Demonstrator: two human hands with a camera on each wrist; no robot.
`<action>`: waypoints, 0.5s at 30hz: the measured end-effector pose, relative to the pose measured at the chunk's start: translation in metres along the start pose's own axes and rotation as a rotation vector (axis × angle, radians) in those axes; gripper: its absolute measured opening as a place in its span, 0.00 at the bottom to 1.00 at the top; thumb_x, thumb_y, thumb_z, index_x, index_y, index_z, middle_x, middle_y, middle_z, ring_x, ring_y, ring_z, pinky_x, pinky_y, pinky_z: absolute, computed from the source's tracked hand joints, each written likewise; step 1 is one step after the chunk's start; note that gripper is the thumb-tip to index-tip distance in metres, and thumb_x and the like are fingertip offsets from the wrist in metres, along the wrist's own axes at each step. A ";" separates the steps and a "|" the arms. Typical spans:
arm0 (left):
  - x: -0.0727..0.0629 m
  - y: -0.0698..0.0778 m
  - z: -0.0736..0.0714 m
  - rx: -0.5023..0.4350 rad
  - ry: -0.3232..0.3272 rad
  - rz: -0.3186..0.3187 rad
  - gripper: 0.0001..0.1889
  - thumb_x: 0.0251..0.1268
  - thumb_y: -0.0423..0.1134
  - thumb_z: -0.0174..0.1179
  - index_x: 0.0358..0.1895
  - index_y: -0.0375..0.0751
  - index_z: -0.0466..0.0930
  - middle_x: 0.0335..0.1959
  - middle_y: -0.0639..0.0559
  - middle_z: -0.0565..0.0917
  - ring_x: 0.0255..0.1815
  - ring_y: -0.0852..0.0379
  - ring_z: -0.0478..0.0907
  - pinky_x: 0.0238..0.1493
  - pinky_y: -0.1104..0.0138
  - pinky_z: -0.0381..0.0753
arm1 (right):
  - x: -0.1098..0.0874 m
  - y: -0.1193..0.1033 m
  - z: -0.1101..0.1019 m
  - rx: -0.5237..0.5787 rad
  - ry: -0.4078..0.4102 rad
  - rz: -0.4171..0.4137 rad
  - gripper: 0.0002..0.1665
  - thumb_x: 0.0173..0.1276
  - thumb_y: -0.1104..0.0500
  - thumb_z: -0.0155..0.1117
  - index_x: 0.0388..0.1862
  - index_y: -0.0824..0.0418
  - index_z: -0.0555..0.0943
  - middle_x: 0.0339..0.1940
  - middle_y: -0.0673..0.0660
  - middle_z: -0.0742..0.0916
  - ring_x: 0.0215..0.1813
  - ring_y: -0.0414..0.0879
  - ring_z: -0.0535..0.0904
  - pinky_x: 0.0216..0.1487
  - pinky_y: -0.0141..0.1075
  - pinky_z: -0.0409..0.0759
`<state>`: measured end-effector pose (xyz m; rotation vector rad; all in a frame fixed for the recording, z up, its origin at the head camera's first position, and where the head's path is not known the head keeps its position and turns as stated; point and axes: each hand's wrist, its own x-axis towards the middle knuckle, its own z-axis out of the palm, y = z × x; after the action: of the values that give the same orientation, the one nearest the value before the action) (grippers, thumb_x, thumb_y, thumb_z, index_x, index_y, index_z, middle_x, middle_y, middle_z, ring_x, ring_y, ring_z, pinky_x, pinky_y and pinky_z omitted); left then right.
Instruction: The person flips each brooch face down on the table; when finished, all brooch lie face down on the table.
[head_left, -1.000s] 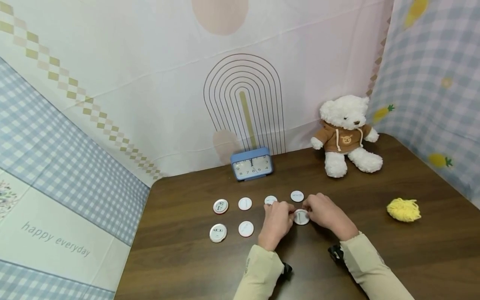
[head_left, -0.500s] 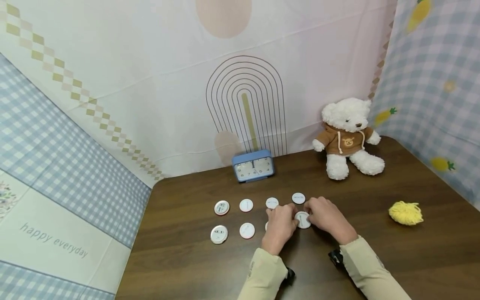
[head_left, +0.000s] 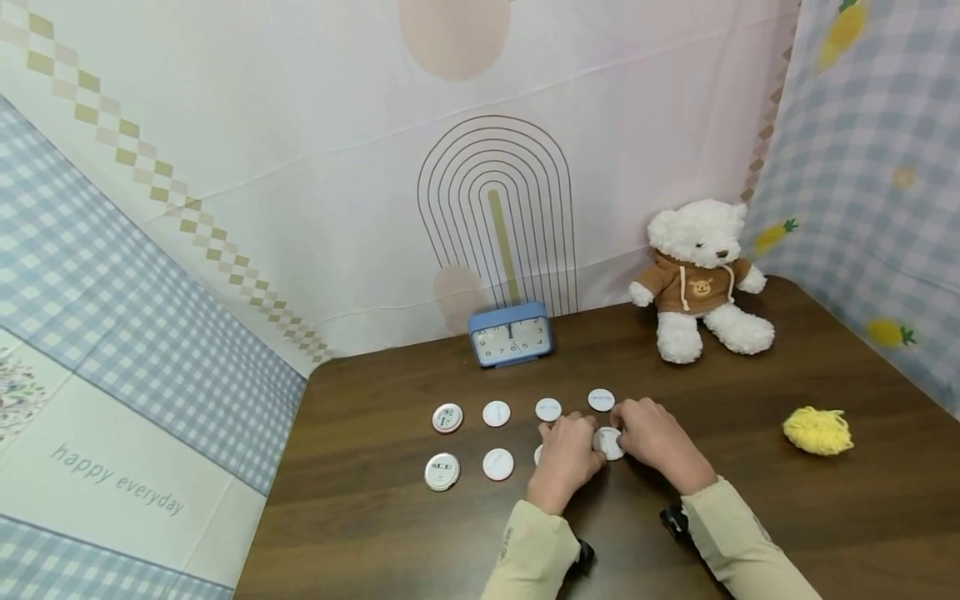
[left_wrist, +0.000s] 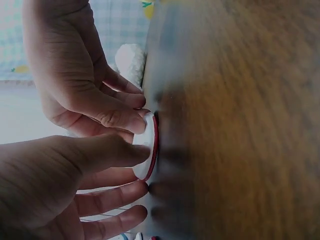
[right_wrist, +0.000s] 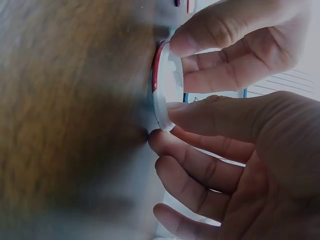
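A round pin-back button badge (head_left: 612,445), white with a red rim in the wrist views, is held low over the wooden table at the right end of the front row. My left hand (head_left: 567,457) pinches its left side, thumb on the upturned face. From the opposite side, my right hand (head_left: 657,439) grips the edge between thumb and fingers. Just behind lies another white badge (head_left: 602,400). A third badge (head_left: 549,409) sits beyond the left hand, which mostly covers one more badge (head_left: 538,452) in the front row.
Further left lie a white badge (head_left: 497,413), a second white one (head_left: 498,464) and two silvery-backed badges, one behind (head_left: 447,418), one in front (head_left: 442,472). At the back stand a blue clock (head_left: 512,335) and a teddy bear (head_left: 701,279). Yellow yarn (head_left: 817,430) lies right.
The left hand has shifted slightly toward me, uncovering the third badge of the back row and covering more of the held badge. Both hands keep hold of it. The head view has shifted slightly.
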<state>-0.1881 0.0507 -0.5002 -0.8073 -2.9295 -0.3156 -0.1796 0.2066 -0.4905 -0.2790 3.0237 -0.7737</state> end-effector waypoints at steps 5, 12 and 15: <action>0.003 0.003 0.001 0.021 -0.029 -0.006 0.10 0.50 0.45 0.76 0.34 0.50 0.85 0.33 0.54 0.80 0.38 0.53 0.81 0.41 0.54 0.70 | 0.002 0.003 -0.001 0.000 -0.009 0.011 0.11 0.56 0.74 0.62 0.23 0.59 0.79 0.18 0.50 0.75 0.22 0.45 0.68 0.26 0.38 0.68; 0.008 0.001 -0.002 -0.013 -0.038 -0.008 0.09 0.51 0.44 0.75 0.32 0.50 0.85 0.32 0.55 0.79 0.38 0.54 0.80 0.40 0.56 0.68 | 0.006 0.008 -0.003 -0.008 0.000 -0.014 0.07 0.56 0.72 0.66 0.27 0.62 0.81 0.21 0.51 0.78 0.24 0.45 0.70 0.28 0.40 0.72; 0.009 -0.003 -0.003 -0.046 -0.042 -0.007 0.08 0.54 0.44 0.74 0.34 0.50 0.86 0.33 0.56 0.79 0.37 0.54 0.78 0.38 0.57 0.67 | 0.008 0.010 -0.004 -0.006 0.010 -0.023 0.05 0.58 0.69 0.68 0.27 0.62 0.81 0.22 0.51 0.78 0.24 0.45 0.71 0.28 0.41 0.73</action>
<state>-0.1971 0.0516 -0.4962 -0.8188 -2.9748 -0.3721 -0.1890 0.2160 -0.4911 -0.3121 3.0382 -0.7709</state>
